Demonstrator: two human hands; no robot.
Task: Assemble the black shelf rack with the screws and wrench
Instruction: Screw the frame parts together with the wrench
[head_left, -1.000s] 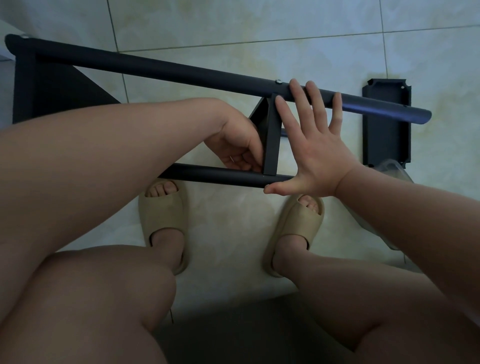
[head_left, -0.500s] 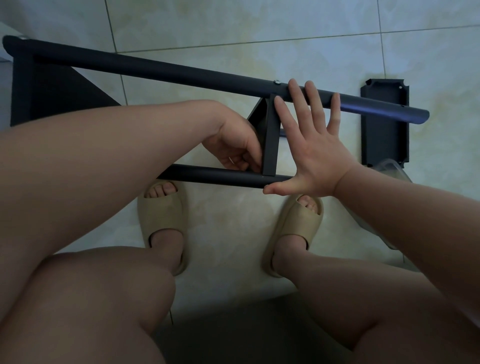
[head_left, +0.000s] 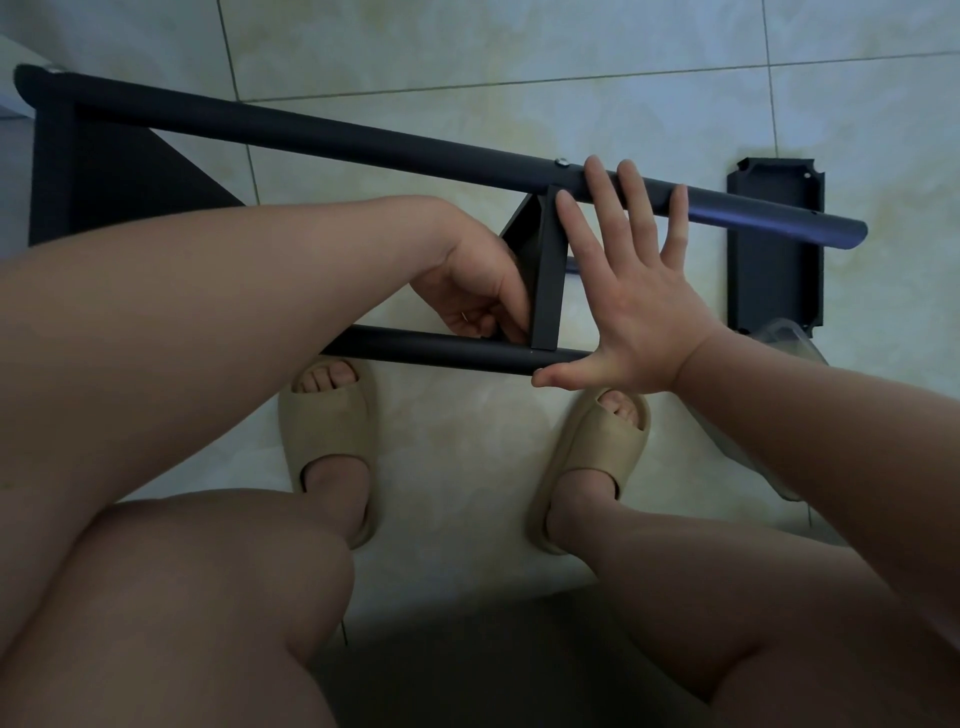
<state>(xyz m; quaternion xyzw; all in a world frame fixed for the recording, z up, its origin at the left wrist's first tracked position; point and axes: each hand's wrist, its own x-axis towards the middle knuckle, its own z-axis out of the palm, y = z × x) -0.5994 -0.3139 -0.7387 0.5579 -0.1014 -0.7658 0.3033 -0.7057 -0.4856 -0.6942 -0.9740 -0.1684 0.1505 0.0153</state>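
Black shelf rack (head_left: 363, 143) lies on its side on the floor. Right hand (head_left: 631, 306) flat, fingers spread, bracing both tubes, gripping nothing. Left hand (head_left: 475, 299) curled behind the shelf panel (head_left: 548, 275); contents indiscernible. Risk: unbraced frame shifts, misaligning the fastener.

Matt black metal rack tubes (head_left: 332, 139) over glossy, smooth floor tiles (head_left: 467, 47).

Right hand (head_left: 641, 317) lies spread flat across rack tubes (head_left: 363, 143); left hand (head_left: 475, 291) curls beside the crosspiece (head_left: 548, 270).
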